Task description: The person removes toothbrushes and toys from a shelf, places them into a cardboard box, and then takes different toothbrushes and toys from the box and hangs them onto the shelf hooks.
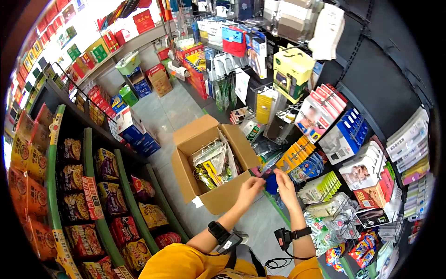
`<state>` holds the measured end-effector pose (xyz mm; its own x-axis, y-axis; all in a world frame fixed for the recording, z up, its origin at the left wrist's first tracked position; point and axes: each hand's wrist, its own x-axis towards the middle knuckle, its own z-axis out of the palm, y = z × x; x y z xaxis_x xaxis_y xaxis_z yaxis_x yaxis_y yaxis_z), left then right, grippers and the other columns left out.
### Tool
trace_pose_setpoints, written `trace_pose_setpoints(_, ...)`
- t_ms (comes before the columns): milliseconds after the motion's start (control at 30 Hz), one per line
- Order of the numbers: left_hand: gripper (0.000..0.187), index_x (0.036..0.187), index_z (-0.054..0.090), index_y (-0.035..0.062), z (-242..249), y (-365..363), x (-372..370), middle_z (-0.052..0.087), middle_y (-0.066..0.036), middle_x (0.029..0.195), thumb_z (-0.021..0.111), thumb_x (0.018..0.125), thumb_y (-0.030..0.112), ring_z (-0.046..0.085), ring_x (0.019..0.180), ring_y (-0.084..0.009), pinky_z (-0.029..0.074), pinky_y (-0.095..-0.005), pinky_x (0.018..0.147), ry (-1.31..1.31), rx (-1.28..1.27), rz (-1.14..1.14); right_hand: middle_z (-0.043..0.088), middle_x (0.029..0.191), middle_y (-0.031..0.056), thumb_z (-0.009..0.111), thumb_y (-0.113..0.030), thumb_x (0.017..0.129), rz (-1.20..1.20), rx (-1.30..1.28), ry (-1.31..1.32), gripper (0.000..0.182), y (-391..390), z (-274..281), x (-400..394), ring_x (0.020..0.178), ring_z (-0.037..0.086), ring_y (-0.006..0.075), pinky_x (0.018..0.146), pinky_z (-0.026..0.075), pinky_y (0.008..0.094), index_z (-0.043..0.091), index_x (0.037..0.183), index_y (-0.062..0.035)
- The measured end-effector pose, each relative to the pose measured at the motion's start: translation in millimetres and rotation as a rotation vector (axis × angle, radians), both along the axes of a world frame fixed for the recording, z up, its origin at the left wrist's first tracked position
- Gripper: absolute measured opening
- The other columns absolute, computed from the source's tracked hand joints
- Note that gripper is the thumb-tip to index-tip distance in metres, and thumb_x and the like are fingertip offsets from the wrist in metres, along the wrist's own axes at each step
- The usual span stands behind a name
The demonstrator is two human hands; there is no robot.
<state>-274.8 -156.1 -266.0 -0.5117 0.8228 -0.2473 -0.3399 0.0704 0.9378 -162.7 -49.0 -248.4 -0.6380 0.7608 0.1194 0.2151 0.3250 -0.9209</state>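
Observation:
My left hand (252, 188) is over the near right flap of an open cardboard box (227, 194), fingers curled together; whatever they may hold is hidden. Just to its right, my right hand (285, 187) stretches its fingers forward beside the hanging goods. Between the two hands shows a dark blue item (272, 184); I cannot make out its kind or whether either hand touches it. Inside the box lie several packaged goods, among them yellow-and-black packs (212, 173) and clear plastic packets (226, 160).
A rack of hanging packages (304, 162) fills the right side. Shelves of instant noodle packs (109, 200) stand at left. Blue-and-white cartons (132, 128) sit on the tiled floor beyond the box. Cables hang from the devices strapped to both wrists.

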Motion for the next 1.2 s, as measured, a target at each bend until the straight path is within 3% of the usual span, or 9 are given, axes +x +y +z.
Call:
trace_pose_setpoints(400,0.042,0.106,0.047,-0.0076,-258,-52,-169,0.056,-0.008,0.079,0.06,0.074,0.017,0.053,0.055,-0.0166,0.043,-0.0278,0.049,-0.156,-0.719,0.289,0.06,0.096,0.0142,0.052,-0.015,0.084,0.187,-0.184,-0.317,0.023,3,-103,-125,0.091,0.057,0.0245,0.079,0.042,0.0292,0.056,0.1,0.0002)
trace_pose_setpoints(467,0.042,0.101,0.051,-0.0092,-306,-55,-180,0.057,-0.021,0.095,0.06,0.071,0.018,0.057,0.085,-0.0267,0.047,-0.0344,0.068,0.14,-0.905,0.474,0.06,0.095,0.0143,0.052,-0.016,0.084,0.213,-0.251,-0.38,0.023,3,-123,-156,0.09,0.057,0.0239,0.079,0.042,0.0292,0.056,0.099,0.0008)
trace_pose_setpoints(533,0.048,0.111,0.047,-0.0079,-301,-57,-208,0.05,-0.023,0.111,0.059,0.075,0.021,0.053,0.098,-0.031,0.044,-0.0383,0.08,-0.294,-0.911,0.392,0.061,0.095,0.0143,0.052,-0.016,0.083,0.228,-0.321,-0.434,0.024,-1,-149,-182,0.09,0.058,0.0232,0.078,0.043,0.0291,0.056,0.099,0.0013)
trace_pose_setpoints(800,0.059,0.122,0.038,-0.0032,-358,-36,-236,0.053,-0.016,0.107,0.061,0.078,0.028,0.051,0.097,-0.0234,0.039,-0.0316,0.084,-0.401,-0.757,0.303,0.057,0.098,0.0167,0.057,-0.017,0.079,0.161,-0.396,-0.697,0.026,-11,-273,-240,0.09,0.056,0.0252,0.077,0.043,0.0303,0.057,0.099,-0.0006)
trace_pose_setpoints(900,0.065,0.122,0.038,-0.0026,-374,-16,-228,0.054,-0.014,0.098,0.063,0.076,0.036,0.054,0.081,-0.0201,0.044,-0.0286,0.068,-0.264,-0.467,0.229,0.044,0.121,0.0179,0.054,-0.019,0.08,0.189,-0.187,-0.835,0.022,-14,-285,-252,0.111,0.043,0.0301,0.089,0.035,0.0321,0.059,0.096,-0.0034)
trace_pose_setpoints(967,0.076,0.125,0.034,-0.002,-369,-4,-231,0.053,-0.013,0.092,0.062,0.073,0.046,0.053,0.064,-0.0169,0.042,-0.0263,0.048,-0.454,-0.468,-0.027,0.047,0.119,0.0166,0.054,-0.014,0.08,0.178,-0.29,-0.7,0.018,-16,-290,-259,0.108,0.045,0.0303,0.088,0.036,0.0318,0.06,0.093,-0.0033)
trace_pose_setpoints(1067,0.086,0.129,0.028,-0.0015,-354,4,-231,0.052,-0.014,0.09,0.059,0.071,0.054,0.048,0.051,-0.0146,0.036,-0.025,0.038,-0.438,-0.519,0.087,0.048,0.119,0.0143,0.052,-0.007,0.079,0.17,-0.359,-0.529,0.015,-26,-302,-265,0.107,0.047,0.0297,0.087,0.038,0.032,0.059,0.092,-0.0026)
trace_pose_setpoints(1133,0.09,0.13,0.025,-0.0021,-352,1,-240,0.054,-0.017,0.093,0.059,0.07,0.056,0.051,0.051,-0.0157,0.04,-0.0262,0.04,-0.374,-0.511,0.051,0.048,0.118,0.014,0.052,-0.005,0.079,0.242,-0.392,-0.485,0.015,-32,-304,-267,0.106,0.049,0.0285,0.086,0.039,0.0316,0.059,0.092,-0.0022)
trace_pose_setpoints(1200,0.075,0.127,0.032,-0.0032,-341,-1,-252,0.045,-0.019,0.119,0.056,0.078,0.049,0.045,0.107,-0.0254,0.037,-0.0321,0.088,-0.464,-0.501,-0.02,0.051,0.115,0.0135,0.052,-0.003,0.078,0.25,-0.36,-0.464,0.013,-33,-307,-267,0.105,0.05,0.027,0.084,0.04,0.0309,0.058,0.09,-0.0018)
